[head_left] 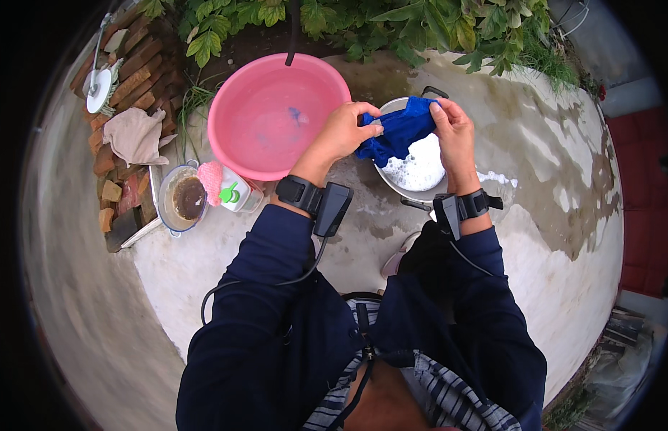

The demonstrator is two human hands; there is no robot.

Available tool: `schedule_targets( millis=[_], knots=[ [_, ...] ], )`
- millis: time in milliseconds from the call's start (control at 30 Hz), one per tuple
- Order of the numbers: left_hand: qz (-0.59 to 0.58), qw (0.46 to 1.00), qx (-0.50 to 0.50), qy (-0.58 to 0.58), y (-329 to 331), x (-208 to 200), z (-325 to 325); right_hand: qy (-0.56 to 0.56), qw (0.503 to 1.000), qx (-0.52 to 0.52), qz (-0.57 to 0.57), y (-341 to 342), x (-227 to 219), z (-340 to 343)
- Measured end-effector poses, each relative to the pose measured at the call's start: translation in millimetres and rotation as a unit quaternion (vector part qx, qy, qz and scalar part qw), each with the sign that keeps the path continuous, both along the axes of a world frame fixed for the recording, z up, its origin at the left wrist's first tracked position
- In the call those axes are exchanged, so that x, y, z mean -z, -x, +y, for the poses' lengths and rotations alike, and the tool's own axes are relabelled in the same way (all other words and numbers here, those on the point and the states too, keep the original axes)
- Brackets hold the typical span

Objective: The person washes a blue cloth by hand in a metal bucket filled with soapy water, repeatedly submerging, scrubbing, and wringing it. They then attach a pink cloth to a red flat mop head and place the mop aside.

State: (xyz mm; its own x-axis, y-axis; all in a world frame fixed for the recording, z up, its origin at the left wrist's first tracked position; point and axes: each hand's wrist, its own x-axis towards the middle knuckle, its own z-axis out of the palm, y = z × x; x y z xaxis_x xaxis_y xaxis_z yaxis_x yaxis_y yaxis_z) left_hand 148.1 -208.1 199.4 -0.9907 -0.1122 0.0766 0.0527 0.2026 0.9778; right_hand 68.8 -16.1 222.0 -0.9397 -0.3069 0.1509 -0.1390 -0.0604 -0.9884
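Pinching a blue cloth [400, 135] at opposite ends, the two hands are apart from each other: left hand [341, 131] clamped by thumb and fingers on the left end, right hand [457, 136] gripping the upper right corner. Cloth stretched between them, loosely bunched, lower edge hanging crumpled; seen from above, it overlaps the upper left of a pale pot [414, 195]. Whether it touches the pot, cannot tell. White suds [417, 169] inside the pot; dark handles at its far and near sides. Streak of foam [497, 177] on the concrete [549, 287] to the right. Black strapped device on each wrist, dark blue sleeves [262, 266] behind. Left of the pot, near the left hand, a large pink basin [220, 129], faint blue patches within. Just below the basin: white container [249, 199] with a green cap, a pink textured cloth [210, 179] against it, then a pale bowl [164, 195] with brownish contents. Further left, beige cloth [135, 136] draped on stacked bricks [138, 80]. Green leaves [434, 23] along the top edge; damp patches on the ground at right.
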Motion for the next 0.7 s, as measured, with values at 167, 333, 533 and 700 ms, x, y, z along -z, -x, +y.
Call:
schedule_targets(
  millis=[167, 333, 533, 700],
  knots=[
    [-0.013, 0.995, -0.070, 0.070, -12, 11, -33, -0.025, 0.999, 0.011, 0.044, 15, -27, -6],
    [-0.055, 0.989, -0.125, 0.058, -27, 1, -58, -0.119, 0.991, -0.067, 0.014, 37, -18, -21],
    [0.004, 0.938, -0.314, 0.145, -32, 12, -87, -0.201, 0.965, -0.167, 0.035, 69, 3, -81],
    [0.092, 0.870, -0.386, 0.291, -47, -11, -96, -0.132, 0.975, -0.173, 0.053, 77, -1, -121]
  ],
)
